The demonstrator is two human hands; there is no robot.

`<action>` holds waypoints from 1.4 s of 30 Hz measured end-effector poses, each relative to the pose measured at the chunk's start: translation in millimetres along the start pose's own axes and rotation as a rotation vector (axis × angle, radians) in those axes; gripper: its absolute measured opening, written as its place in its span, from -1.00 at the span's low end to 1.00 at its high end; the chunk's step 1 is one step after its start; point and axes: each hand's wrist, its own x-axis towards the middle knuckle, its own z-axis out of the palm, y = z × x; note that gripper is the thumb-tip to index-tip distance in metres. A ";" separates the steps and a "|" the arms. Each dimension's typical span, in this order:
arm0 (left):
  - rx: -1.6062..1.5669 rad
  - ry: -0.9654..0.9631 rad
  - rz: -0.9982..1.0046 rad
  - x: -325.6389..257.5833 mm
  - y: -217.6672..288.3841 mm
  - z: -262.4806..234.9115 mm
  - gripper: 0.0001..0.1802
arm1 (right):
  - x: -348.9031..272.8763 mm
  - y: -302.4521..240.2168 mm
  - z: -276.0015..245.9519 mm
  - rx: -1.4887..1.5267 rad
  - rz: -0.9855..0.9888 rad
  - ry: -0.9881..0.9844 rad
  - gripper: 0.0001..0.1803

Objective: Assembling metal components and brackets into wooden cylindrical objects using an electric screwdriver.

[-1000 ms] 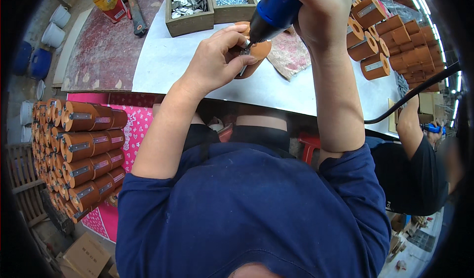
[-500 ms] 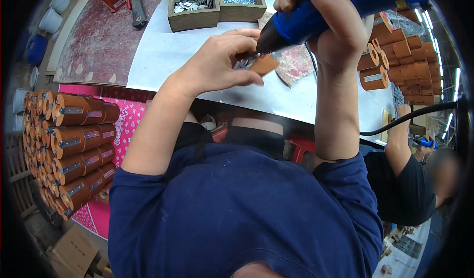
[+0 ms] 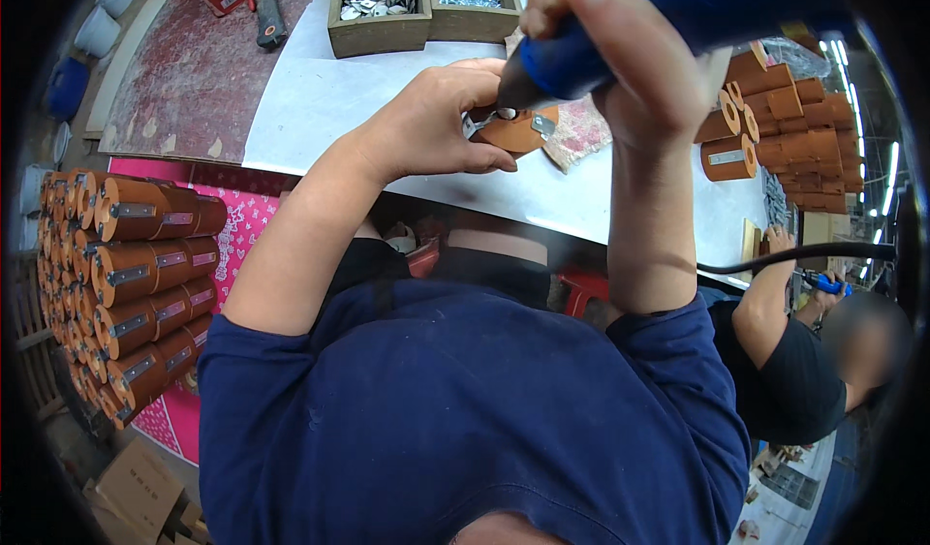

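Pinched between the thumb and fingers of my left hand (image 3: 426,124) is a small orange-brown wooden piece (image 3: 513,138) with rounded edges. Small metal plates sit on it, one at its right end. My right hand (image 3: 651,75) wraps round a blue power screwdriver (image 3: 572,56) from above. The dark nose of the tool points down at the wooden piece, close to the left fingers; whether the bit touches a screw is hard to make out. A pinkish, worn pad (image 3: 581,136) lies on the white table covering just beyond the piece.
Behind my hands stand a wooden box of metal plates (image 3: 381,41) and a wooden box of screws (image 3: 475,28). Pliers (image 3: 267,17) lie at the far left. Orange-brown cylinders (image 3: 131,279) are stacked at left, more cylinders (image 3: 804,148) at right. A black cable (image 3: 804,254) crosses near a co-worker (image 3: 790,351).
The wooden piece has turned in my left hand, so its face and right-end metal plate now show. The screwdriver has shifted slightly left, and the whole view has moved a little.
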 end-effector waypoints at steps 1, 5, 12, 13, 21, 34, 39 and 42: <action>0.002 0.007 0.006 -0.3 1.3 -0.7 -0.51 | -0.4 5.9 -2.0 0.034 -0.056 -0.058 -0.49; -0.089 -0.035 -0.144 0.8 7.8 -0.7 -0.53 | 2.3 18.7 -11.4 0.055 -0.112 -0.147 -0.46; -0.026 0.111 0.052 -1.2 -15.3 16.2 -0.51 | -9.3 22.8 -48.7 0.060 -0.292 -0.065 -0.57; -0.137 0.189 0.007 -2.8 -15.8 19.8 -0.47 | -11.1 23.3 -57.6 0.135 -0.377 -0.021 -0.62; 0.133 0.245 -0.176 -15.7 -7.7 33.7 -0.29 | -47.5 -21.7 -107.3 0.452 -0.260 0.219 -0.72; 0.360 0.568 -0.344 -138.1 81.7 -34.1 -0.54 | -55.2 -17.3 -104.7 0.370 -0.291 0.282 -0.68; 0.859 0.831 -0.661 -254.9 145.6 -78.5 -0.48 | -42.5 2.1 -113.2 0.444 -0.274 0.188 -0.70; 1.006 1.029 -1.031 -324.1 176.8 -81.9 -0.49 | -43.3 4.2 -100.8 0.426 -0.206 0.196 -0.65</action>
